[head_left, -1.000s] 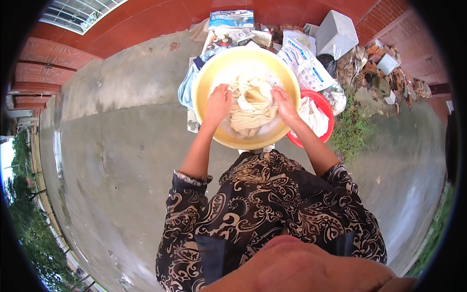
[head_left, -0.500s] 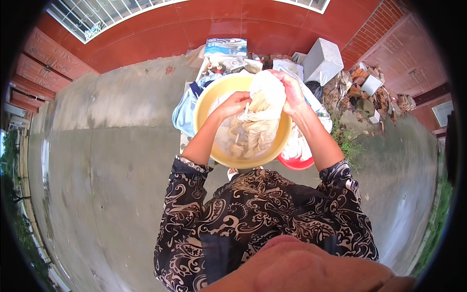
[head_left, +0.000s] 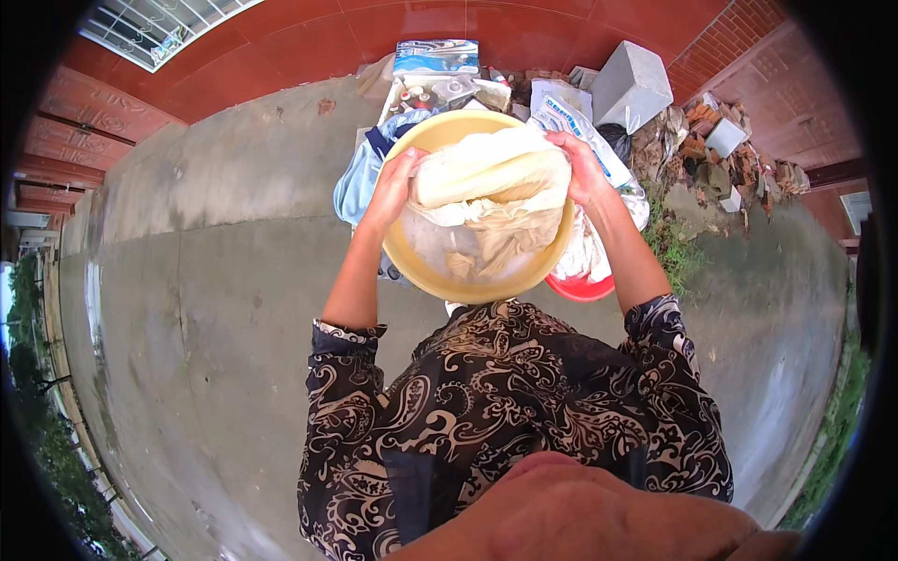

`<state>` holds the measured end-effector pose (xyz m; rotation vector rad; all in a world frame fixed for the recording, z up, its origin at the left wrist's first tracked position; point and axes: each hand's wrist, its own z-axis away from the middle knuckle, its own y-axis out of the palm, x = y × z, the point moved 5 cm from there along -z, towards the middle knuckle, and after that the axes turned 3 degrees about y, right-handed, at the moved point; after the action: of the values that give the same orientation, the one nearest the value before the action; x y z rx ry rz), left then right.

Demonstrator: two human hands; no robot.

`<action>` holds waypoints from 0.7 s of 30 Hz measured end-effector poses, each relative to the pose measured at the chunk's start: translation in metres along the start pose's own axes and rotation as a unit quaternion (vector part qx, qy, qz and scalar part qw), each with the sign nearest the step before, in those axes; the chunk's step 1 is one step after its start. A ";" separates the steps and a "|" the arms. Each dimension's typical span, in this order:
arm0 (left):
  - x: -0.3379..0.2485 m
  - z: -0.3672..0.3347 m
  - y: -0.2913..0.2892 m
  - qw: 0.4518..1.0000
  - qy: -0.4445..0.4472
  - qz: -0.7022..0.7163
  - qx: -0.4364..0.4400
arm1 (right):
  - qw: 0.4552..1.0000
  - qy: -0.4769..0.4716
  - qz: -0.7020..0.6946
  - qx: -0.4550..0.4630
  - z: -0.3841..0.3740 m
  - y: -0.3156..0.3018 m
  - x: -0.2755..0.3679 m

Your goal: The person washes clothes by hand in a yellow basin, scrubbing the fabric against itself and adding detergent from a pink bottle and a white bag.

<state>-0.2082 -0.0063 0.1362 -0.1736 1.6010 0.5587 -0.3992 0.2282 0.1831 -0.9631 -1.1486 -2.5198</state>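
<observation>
A cream-coloured wet cloth garment [head_left: 496, 182] is stretched between my two hands above a round yellow basin [head_left: 428, 279]. My left hand [head_left: 398, 183] grips its left end near the basin's left rim. At the other end, my right hand [head_left: 582, 168] is closed on the fabric by the right rim. The lower folds of the garment hang down into whitish, sudsy water [head_left: 430, 245]. What kind of garment it is cannot be made out.
A red basin [head_left: 585, 290] with pale cloth stands to the right. Light blue cloth [head_left: 355, 187] lies at the left. Behind are a blue-and-white box [head_left: 436, 58], bottles [head_left: 416, 97], a white package [head_left: 585, 140], a grey block [head_left: 631, 84] and brick rubble [head_left: 716, 150].
My left hand has moved left and my right hand slightly right, spreading the bunched garment sideways across the basin. The whole view has shifted a little.
</observation>
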 end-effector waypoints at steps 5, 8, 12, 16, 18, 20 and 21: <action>-0.021 0.010 0.014 0.985 -0.028 -0.158 0.071 | 0.998 0.012 0.053 0.038 -0.006 -0.010 0.003; -0.010 0.008 -0.006 0.982 -0.043 -0.170 0.069 | 0.977 0.012 0.205 0.063 -0.002 0.000 0.002; 0.000 0.003 0.000 0.997 0.014 0.073 -0.017 | 0.951 -0.042 0.303 0.041 -0.004 0.004 0.000; 0.046 -0.016 0.048 0.961 -0.001 0.236 -0.147 | 0.969 -0.142 0.201 0.012 -0.051 -0.017 -0.039; 0.093 -0.029 0.063 0.912 -0.074 0.380 -0.136 | 0.903 -0.157 0.398 -0.027 -0.061 -0.002 -0.071; 0.148 -0.019 0.014 0.855 -0.023 0.518 0.011 | 0.765 -0.367 0.524 0.075 -0.037 0.080 -0.115; 0.151 -0.017 0.023 0.804 -0.009 0.587 0.096 | 0.764 -0.367 0.524 0.079 -0.036 0.082 -0.128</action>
<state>-0.2516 0.0388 -0.0042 1.0605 1.5979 1.3106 -0.2832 0.1365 0.1330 -1.9112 -0.5850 -1.1269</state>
